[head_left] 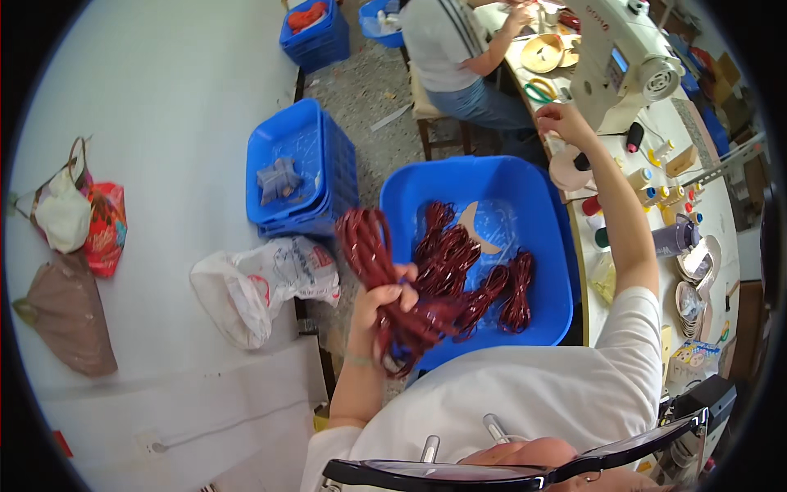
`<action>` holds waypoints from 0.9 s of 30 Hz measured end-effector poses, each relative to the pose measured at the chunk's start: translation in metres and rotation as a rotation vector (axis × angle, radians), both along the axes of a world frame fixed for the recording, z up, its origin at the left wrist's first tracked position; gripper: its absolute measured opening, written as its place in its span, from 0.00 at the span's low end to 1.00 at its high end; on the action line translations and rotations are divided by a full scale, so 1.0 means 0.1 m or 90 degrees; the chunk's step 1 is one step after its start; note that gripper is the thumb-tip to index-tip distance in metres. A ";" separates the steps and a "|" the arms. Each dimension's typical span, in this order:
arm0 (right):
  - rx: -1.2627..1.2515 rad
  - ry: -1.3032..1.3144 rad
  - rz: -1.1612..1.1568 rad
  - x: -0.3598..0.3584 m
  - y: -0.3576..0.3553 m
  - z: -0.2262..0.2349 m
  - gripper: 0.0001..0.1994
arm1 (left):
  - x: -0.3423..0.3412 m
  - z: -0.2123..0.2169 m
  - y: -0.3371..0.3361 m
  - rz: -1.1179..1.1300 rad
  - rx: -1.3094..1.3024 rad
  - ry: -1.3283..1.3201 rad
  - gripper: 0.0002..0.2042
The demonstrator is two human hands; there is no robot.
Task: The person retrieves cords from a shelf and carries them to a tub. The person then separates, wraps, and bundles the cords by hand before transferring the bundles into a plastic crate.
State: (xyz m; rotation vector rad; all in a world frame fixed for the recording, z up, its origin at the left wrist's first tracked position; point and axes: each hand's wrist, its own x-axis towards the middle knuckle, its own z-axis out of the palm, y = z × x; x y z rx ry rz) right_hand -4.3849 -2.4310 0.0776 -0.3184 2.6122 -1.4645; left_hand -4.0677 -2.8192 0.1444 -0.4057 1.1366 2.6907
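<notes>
My left hand [384,297] is closed round a thick bundle of dark red cord [365,246], raised over the near left rim of a blue plastic tub [551,316]. Loops hang above and below my fist, and a little blue shows at the lower end. Several more coiled red cord bundles [447,261] lie in the tub beside a pale crescent-shaped piece [474,230]. My right hand [561,121] is stretched out at the table's left edge, just nearer than green-handled scissors [539,90]. Its fingers are loosely bent and apart, with nothing visible in them.
A sewing machine [619,70] and thread spools [639,178] stand on the worktable at right. Stacked blue crates [340,156] and a white plastic bag [246,287] are at left. Farther off, another person [447,57] sits at the table. Bags [70,217] hang on the wall.
</notes>
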 end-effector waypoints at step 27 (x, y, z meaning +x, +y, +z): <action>-0.074 0.204 0.509 2.71 -2.02 1.22 0.56 | 0.25 0.05 -0.47 -0.562 -0.822 0.365 0.25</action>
